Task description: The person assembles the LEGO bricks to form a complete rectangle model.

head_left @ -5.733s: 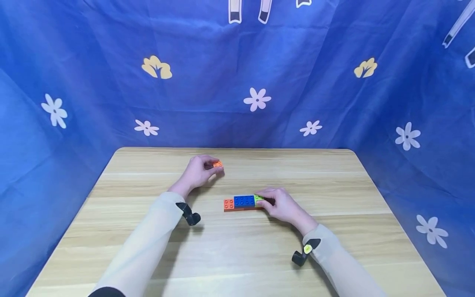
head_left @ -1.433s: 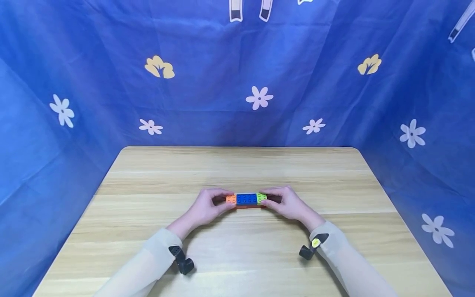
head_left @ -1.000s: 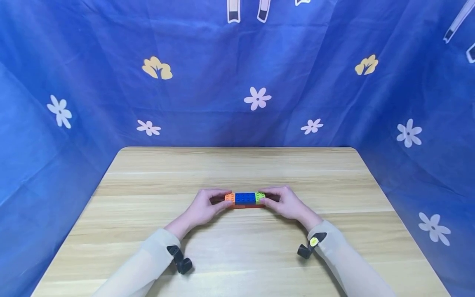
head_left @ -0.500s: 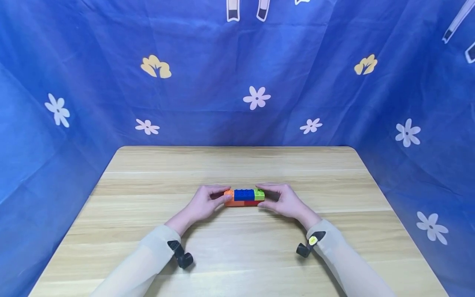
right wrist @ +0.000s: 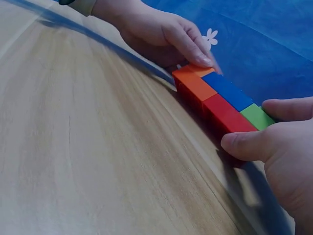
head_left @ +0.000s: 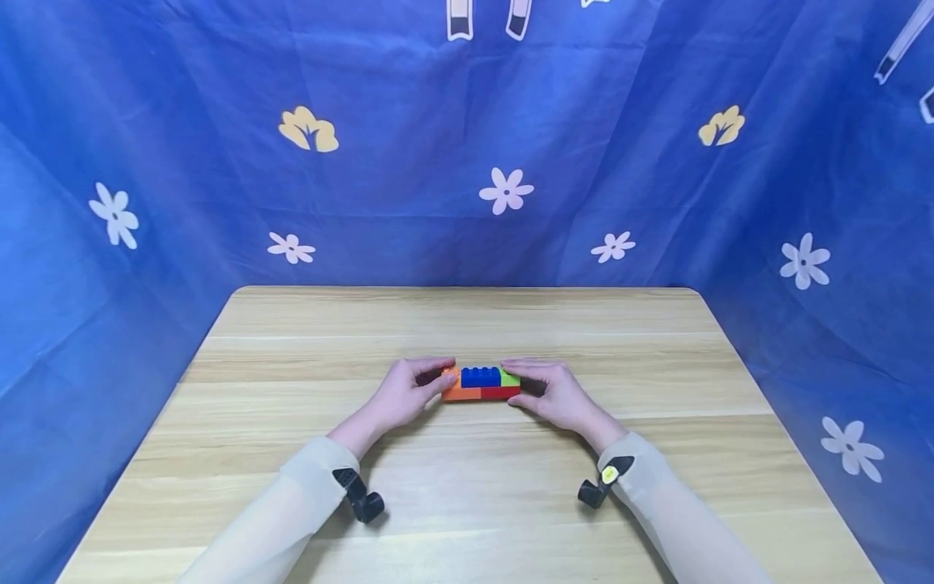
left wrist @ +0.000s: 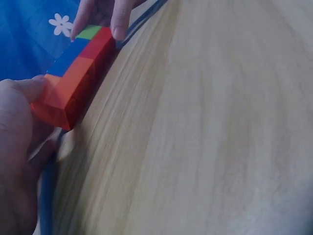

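A two-layer bar of toy bricks is held between both hands at the middle of the table. On top sit a small orange brick (left wrist: 48, 92), a long blue brick (head_left: 480, 378) and a green brick (head_left: 508, 380). Below them are an orange brick (head_left: 463, 393) and a red brick (head_left: 499, 392). My left hand (head_left: 397, 396) pinches the orange end between thumb and fingers. The green and red end is gripped by my right hand (head_left: 560, 397). The bar is tilted, its long side facing me; whether it touches the table cannot be told.
The wooden table (head_left: 467, 503) stretches around the hands. Blue cloth (head_left: 394, 195) printed with flowers hangs behind it and at both sides. A small black camera (head_left: 365, 503) is strapped to the left wrist, another camera (head_left: 594, 491) to the right.
The left hand has brought the small orange brick from the back left onto the bar's left end. Both hands have since tilted the bar, turning its long side toward me.
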The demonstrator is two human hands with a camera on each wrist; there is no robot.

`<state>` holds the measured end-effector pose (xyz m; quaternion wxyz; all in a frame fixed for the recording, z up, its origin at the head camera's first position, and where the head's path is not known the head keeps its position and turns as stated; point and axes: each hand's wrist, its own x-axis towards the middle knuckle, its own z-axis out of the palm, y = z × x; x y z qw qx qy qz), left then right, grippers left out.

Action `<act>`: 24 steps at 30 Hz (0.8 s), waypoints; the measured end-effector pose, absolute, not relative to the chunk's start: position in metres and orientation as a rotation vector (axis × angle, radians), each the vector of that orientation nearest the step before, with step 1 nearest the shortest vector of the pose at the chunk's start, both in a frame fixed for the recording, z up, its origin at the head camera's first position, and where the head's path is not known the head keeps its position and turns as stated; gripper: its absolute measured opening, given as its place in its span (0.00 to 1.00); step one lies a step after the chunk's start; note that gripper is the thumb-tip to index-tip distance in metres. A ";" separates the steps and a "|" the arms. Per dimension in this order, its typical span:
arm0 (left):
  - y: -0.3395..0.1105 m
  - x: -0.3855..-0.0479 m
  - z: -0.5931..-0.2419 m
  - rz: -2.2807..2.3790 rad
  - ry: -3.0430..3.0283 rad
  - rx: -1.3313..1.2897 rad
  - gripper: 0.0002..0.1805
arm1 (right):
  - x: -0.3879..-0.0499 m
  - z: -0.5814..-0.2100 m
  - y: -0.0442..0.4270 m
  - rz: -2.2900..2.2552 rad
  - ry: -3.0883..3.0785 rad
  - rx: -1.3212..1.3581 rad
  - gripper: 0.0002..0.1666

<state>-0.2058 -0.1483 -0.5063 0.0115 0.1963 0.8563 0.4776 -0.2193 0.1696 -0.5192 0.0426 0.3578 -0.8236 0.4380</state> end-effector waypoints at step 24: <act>-0.151 -0.211 -0.514 1.457 2.677 0.665 0.31 | -0.228 -0.513 0.171 1.343 -2.676 0.999 0.33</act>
